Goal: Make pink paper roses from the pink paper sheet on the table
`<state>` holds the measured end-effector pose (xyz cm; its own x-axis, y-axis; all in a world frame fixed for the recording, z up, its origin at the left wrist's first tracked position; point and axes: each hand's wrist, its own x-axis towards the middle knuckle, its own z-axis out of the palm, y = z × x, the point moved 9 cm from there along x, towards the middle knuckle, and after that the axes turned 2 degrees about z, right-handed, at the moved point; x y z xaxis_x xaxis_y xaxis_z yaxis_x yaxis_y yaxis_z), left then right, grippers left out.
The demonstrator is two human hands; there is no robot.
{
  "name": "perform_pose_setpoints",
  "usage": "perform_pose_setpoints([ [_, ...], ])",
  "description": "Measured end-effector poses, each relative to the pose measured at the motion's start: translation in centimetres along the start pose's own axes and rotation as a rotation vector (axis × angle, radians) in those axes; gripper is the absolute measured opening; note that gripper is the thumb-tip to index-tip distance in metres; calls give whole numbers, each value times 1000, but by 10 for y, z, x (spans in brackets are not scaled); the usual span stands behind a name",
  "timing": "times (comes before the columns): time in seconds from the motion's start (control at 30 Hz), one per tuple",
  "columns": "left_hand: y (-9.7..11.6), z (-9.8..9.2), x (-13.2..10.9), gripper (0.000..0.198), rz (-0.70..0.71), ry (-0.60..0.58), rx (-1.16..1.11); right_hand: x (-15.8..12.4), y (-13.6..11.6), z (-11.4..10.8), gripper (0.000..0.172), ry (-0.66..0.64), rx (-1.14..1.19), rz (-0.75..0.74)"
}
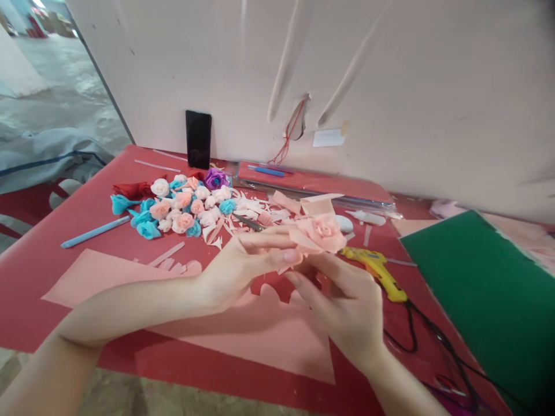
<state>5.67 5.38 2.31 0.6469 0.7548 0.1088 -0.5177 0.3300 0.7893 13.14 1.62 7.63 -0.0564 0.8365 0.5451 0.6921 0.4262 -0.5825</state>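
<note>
The left hand [236, 271] had its grip closed on a pink paper flower [319, 234], thumb against the petals, raised over the middle of the red bench [93, 211]. The right hand [349, 300] was just beneath the flower, fingers bent; whether its grip was closed on anything could not be told. Under both hands, at the near side, lay a pink sheet [255, 332]. Far left was a heap of small flowers [184, 221], with a black phone [198, 138] upright behind it. Right of the hands lay a yellow glue gun [377, 268], then a green sheet [485, 294].
</note>
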Motion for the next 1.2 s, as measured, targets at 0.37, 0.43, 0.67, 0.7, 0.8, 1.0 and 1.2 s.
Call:
perform_pose_setpoints([
  [0.37, 3, -14, 1, 6, -19, 198, -15, 0, 5, 7, 23, -26, 240, 140],
  [0.43, 3, -13, 2, 9, -37, 182, 35, -1, 8, 8, 24, -34, 248, 166],
  [0.67, 3, -9, 4, 17, -41, 116, 106, -2, 15, 12, 22, -47, 290, 188],
  [0.7, 1, -8, 4, 18, -56, 104, 93, -2, 16, 14, 20, -62, 295, 197],
  [0.8, 0, -11, 3, 19, -50, 106, 90, 0, 14, 14, 17, -88, 301, 204],
  [1.0, 7, -22, 5, 14, 52, 185, 95, -11, 50, -20, 19, 2, 62, 368],
  [1.2, 6, -28, 9, 14, 42, 260, 129, -29, 154, -78, 20, 52, -478, 656],
])
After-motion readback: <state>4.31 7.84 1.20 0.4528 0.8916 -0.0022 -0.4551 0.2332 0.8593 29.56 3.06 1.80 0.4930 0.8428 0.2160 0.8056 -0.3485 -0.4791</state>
